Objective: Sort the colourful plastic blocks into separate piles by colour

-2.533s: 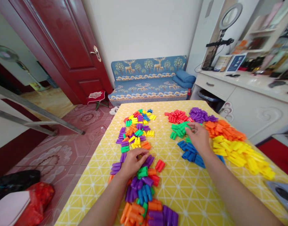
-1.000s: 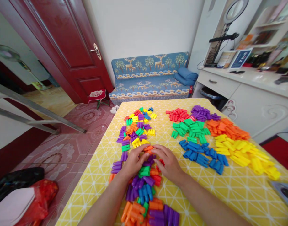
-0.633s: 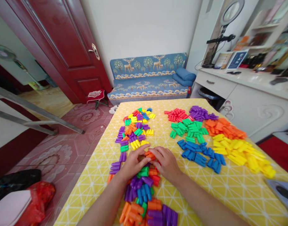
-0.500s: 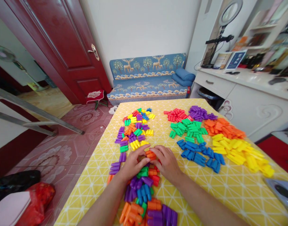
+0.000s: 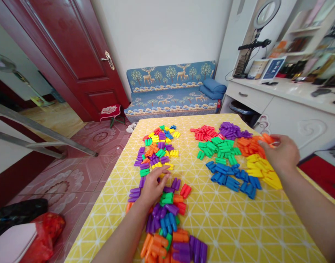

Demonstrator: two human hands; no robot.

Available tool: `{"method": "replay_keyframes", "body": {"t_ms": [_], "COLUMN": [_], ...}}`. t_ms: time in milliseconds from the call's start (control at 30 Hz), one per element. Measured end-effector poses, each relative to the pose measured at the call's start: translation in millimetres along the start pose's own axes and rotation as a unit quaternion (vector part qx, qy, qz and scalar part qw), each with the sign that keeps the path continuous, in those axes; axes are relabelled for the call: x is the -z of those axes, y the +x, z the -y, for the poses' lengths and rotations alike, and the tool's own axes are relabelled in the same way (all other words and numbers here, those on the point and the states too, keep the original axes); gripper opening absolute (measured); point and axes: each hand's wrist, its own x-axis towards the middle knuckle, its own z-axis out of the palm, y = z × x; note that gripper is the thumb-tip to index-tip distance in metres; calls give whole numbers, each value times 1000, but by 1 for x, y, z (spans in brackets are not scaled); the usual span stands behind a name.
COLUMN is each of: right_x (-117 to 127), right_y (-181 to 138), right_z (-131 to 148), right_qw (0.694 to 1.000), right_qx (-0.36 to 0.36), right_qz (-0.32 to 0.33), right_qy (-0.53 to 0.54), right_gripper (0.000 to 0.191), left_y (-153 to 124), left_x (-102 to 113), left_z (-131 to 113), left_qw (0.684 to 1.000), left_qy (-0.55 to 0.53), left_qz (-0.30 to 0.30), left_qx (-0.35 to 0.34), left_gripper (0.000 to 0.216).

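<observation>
A yellow patterned tablecloth [image 5: 219, 223] carries plastic blocks. A mixed-colour heap [image 5: 164, 215] runs down the left side. On the right lie sorted piles: red [image 5: 204, 133], purple [image 5: 231, 129], green [image 5: 219, 148], orange [image 5: 248, 146], yellow [image 5: 262, 171] and blue [image 5: 233, 179]. My left hand [image 5: 152, 186] rests on the mixed heap, fingers curled over yellow and purple blocks. My right hand [image 5: 281, 153] hovers over the orange pile's far side and pinches an orange block [image 5: 267, 138].
A dark red door [image 5: 74, 54] stands at the left, a blue deer-print sofa [image 5: 170, 91] behind the table. A white cabinet [image 5: 290, 117] with a ring light [image 5: 266, 14] lines the right. Red and black bags [image 5: 41, 230] lie on the tiled floor.
My right hand left the mixed heap beside my left hand and swung right to the orange pile with an orange block. My left hand stayed on the heap.
</observation>
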Motion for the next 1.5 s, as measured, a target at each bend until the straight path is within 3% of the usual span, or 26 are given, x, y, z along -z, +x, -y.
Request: {"method": "replay_keyframes", "body": {"t_ms": [100,367,667,800,900,967,1033,1100,1200,1267,1500], "right_x": [-1,-2,1,1,2,3,3,5,6,3,-5], "right_y": [7,8,2,-11,-42,-77,-119,-162,-214,-235,-248], "right_z": [-12,-17,-11,7,39,66,94,118,142,150,153], "right_qw": [998,986,972,987,991,961,912,844,767,754,787], "right_qx": [-31,27,29,38,135,224,278,344,408,415,396], "right_qz": [37,103,99,42,6,52,159,285,391,412,383], "right_qy": [-37,-126,-210,-151,11,151,258,297,305,299,279], "right_gripper": [45,41,42,43,37,31,26,28,52,58,36], "left_y": [0,3,3,5,6,5,4,2,1,1,2], "left_x": [1,2,1,2,3,4,4,3,3,3,2], "left_z": [0,-4,1,-1,-4,-5,-6,-6,-7,-7,-8], "left_qw": [1000,1000,999,998,998,998,998,999,999,999,999], "left_qy": [13,19,28,37,41,44,45,43,40,41,34], "left_qz": [-12,-21,-31,-47,-49,-43,-28,-9,13,17,23], "left_qx": [-6,-15,-20,-26,-21,-17,-15,-18,-20,-14,-9], "left_gripper": [25,19,18,19,20,19,17,16,16,16,15]}}
